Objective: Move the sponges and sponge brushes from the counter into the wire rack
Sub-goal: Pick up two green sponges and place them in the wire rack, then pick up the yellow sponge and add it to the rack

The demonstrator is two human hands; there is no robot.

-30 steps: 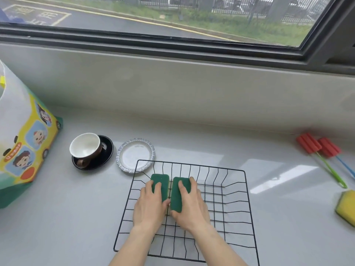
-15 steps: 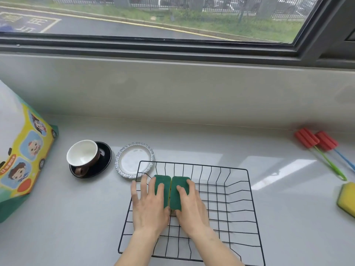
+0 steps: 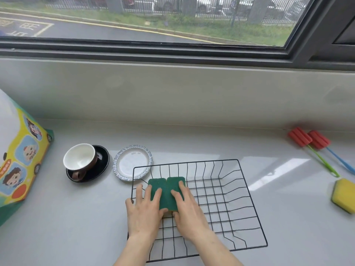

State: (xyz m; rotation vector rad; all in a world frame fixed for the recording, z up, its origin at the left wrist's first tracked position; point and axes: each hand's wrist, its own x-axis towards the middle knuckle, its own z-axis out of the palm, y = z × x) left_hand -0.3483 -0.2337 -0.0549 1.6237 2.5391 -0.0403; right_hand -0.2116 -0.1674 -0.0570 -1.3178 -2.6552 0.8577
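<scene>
Your two bare hands lie inside a black wire rack (image 3: 240, 191) that sits on a pale grey desk (image 3: 76, 227) below a window. Your left hand (image 3: 143, 212) is flat, fingers spread, its grip released, with the fingertips resting on a dark green rectangular sponge (image 3: 156, 186) in the rack's far left corner. Your right hand (image 3: 187, 212) is also flat and released, pressing on a second dark green rectangular sponge (image 3: 173, 189) that touches the first along its long side. Both sponges lie flat on the rack floor, side by side. Just beyond the rack's far left corner is a small white plate with a patterned blue rim (image 3: 132, 162), partly behind the rack's wire. Further left of the rack, a white-lined brown cup (image 3: 79, 160) leans tilted on a black saucer (image 3: 99, 166). Well left of the rack stands a bag printed with a yellow cartoon bus (image 3: 21, 158). Well right of the rack, still on the desk, lie two red sponge brushes, one with a green handle (image 3: 299, 139) and one with a blue handle (image 3: 318, 140), side by side. Nearer you than those, also right of the rack, a yellow sponge (image 3: 343, 195) rests on the desk at the picture's edge.
</scene>
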